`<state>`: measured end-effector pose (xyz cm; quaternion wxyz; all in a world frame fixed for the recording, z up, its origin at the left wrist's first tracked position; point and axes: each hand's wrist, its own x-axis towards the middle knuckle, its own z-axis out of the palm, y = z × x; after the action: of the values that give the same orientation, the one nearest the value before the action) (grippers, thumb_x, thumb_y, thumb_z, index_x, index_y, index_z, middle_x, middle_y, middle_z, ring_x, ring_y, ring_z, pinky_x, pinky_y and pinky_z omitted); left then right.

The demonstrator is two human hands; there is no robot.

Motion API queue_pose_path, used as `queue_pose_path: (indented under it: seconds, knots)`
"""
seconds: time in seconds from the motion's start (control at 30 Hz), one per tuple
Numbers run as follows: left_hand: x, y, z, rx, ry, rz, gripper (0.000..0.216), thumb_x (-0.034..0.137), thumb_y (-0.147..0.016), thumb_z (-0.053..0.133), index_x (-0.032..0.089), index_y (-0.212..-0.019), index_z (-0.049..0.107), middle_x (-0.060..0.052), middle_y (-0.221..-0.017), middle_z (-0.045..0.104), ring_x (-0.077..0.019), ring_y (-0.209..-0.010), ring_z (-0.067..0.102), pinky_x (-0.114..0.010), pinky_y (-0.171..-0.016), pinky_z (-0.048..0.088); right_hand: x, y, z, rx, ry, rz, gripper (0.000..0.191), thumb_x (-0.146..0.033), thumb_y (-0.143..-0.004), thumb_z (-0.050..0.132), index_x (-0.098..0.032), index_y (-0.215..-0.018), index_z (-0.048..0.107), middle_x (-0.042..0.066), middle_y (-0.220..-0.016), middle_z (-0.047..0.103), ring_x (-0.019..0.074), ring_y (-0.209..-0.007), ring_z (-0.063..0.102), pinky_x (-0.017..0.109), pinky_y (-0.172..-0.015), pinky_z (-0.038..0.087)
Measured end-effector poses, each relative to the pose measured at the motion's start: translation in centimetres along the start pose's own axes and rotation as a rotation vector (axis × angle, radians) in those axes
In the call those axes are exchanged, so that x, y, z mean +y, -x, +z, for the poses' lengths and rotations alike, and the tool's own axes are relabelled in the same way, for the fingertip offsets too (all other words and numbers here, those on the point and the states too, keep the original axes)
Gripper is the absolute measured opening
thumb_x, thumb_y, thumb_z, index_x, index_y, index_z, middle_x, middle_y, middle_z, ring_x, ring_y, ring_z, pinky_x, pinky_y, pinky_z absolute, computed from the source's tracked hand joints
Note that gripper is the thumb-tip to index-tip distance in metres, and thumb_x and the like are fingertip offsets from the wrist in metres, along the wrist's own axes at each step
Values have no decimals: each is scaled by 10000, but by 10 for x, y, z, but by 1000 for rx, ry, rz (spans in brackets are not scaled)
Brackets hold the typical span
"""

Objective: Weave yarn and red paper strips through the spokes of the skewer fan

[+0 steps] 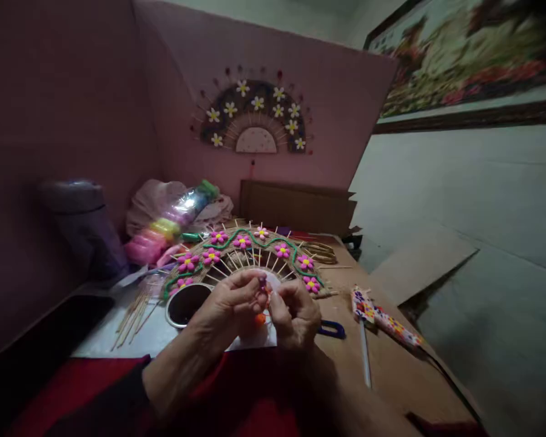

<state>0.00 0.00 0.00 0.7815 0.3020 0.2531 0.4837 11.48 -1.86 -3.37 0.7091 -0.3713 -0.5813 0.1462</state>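
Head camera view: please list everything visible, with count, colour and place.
Table: one, brown, below
Framed picture: one, multicoloured, upper right
Wall fan: one, dark, upper centre
Cardboard strip: one, brown, back
Roll: one, greyish, left
Plastic pack: one, multicoloured, back left
Table fan: one, brown and pink, centre
Sticks: several, tan, left
Sheet: one, white, under sticks
Container: one, dark inside, near sticks
Handle: one, blue, right
Patterned tool: one, multicoloured, right
Lump: one, orange, centre
Small piece: one, purple, centre
Left hand: one, bare, pinching small piece
Right hand: one, bare, beside it
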Motion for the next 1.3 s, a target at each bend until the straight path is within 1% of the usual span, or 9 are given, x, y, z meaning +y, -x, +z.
queue_pose_path:
  seconds: [0.13, 0.27, 0.33, 0.5, 0.67, 0.87, 1.03, 1.17, 1.3]
  knots:
    - [0, -1, -2, 8, 9, -1, 300, 174, -524, 860, 104, -763, 693, -26, -704, 665, -63, -566, 595, -137, -563, 501, -4, 0, 1, -14, -11, 4, 174, -195, -805, 507, -185, -634, 479, -53, -499, 517, 64, -407, 433, 183, -412, 348]
    - [0, -1, -3, 6, 13, -1, 311, 172, -510, 865, 94, -754, 691, -22, -672, 662, -54, -536, 582, -125, -536, 492, -3, -2, 1, -23, -8, -43, 162, -194, -808, 506, -185, -648, 487, -47, -520, 529, 67, -416, 453, 187, -414, 351]
    - [0, -2, -2, -1, 12, 1, 295, 163, -526, 857, 88, -758, 691, -22, -672, 662, -53, -551, 587, -122, -552, 495, -1, -2, 1, -24, 5, -53, 152, -200, -805, 513, -183, -655, 494, -48, -515, 518, 66, -405, 438, 190, -405, 341]
    - [0, -1, 0, 2, 28, -1, 302, 149, -502, 863, 78, -737, 687, -24, -665, 655, -57, -566, 590, -128, -565, 500, 4, -1, 0, -33, -9, -28, 140, -215, -814, 511, -181, -678, 507, -31, -537, 561, 80, -422, 477, 200, -423, 376]
    - [0, -1, 1, 22, 12, -11, 319, 180, -499, 870, 68, -730, 680, -29, -645, 642, -49, -526, 563, -127, -524, 480, 2, -2, 1, -26, 5, -55, 153, -200, -808, 516, -184, -657, 496, -43, -527, 533, 69, -415, 461, 188, -409, 356]
    - [0, -4, -3, -40, -8, 1, 288, 209, -533, 858, 85, -719, 675, -11, -602, 609, -34, -490, 510, -113, -461, 419, 2, -2, 2, -36, -14, -52, 134, -203, -817, 504, -182, -685, 510, -24, -561, 581, 81, -427, 505, 201, -429, 402]
    - [0, -4, -6, -62, -36, 2, 265, 214, -566, 842, 94, -732, 674, -18, -618, 608, -45, -521, 514, -133, -512, 435, 5, -2, 1, -34, 4, -47, 140, -208, -813, 517, -181, -676, 510, -33, -537, 555, 82, -422, 503, 197, -415, 386]
    - [-1, -4, -5, -68, -51, 9, 188, 183, -613, 805, 96, -700, 662, -33, -658, 628, -53, -540, 529, -146, -533, 439, 2, -3, 1, -35, -19, -38, 132, -201, -826, 508, -187, -695, 503, -43, -515, 567, 82, -405, 514, 185, -400, 390]
    - [-4, -1, -5, -104, -135, 65, 157, 165, -660, 750, 126, -793, 675, -21, -678, 628, -70, -549, 542, -172, -534, 433, 0, -3, 1, -60, -73, -13, 130, -210, -835, 510, -187, -707, 507, -40, -524, 581, 85, -404, 526, 187, -405, 411]
